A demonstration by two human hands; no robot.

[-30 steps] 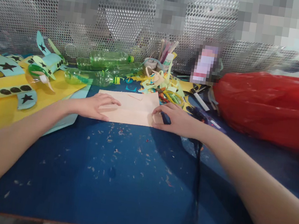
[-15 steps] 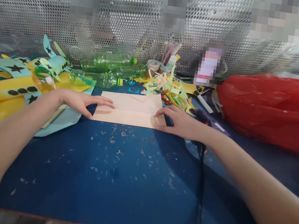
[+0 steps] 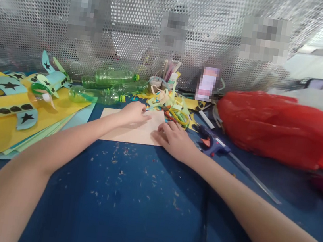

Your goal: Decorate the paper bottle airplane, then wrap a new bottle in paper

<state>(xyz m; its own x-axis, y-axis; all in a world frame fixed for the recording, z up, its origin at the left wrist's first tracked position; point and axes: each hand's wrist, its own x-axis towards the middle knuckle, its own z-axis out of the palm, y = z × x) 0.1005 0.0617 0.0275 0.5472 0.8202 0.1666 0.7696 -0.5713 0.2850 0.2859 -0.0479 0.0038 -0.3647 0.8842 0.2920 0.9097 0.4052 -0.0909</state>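
Crosswise, pale paper (image 3: 134, 133) (blue table (image 3: 124, 216) beneath), long axis left-right

the sheet (image 3: 129, 135) looked smooth, matt paper; the bottles (image 3: 116, 76) glossy plastic; the bag (image 3: 268, 128) shiny, wrinkled plastic; the panel (image 3: 140, 14) metal.

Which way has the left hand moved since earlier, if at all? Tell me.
Yes: the left hand moved rightward and forward, against the green bottles.

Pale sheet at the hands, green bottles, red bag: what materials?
Pale sheet: likely paper or thin card, matte; opaque, with straight cut edges and no gloss.
Green bottles: probably plastic, glossy; see-through tinted walls with highlights.
Red bag: looks like thin plastic film, shiny; creases and bright reflections. Exact polymers can't be told.
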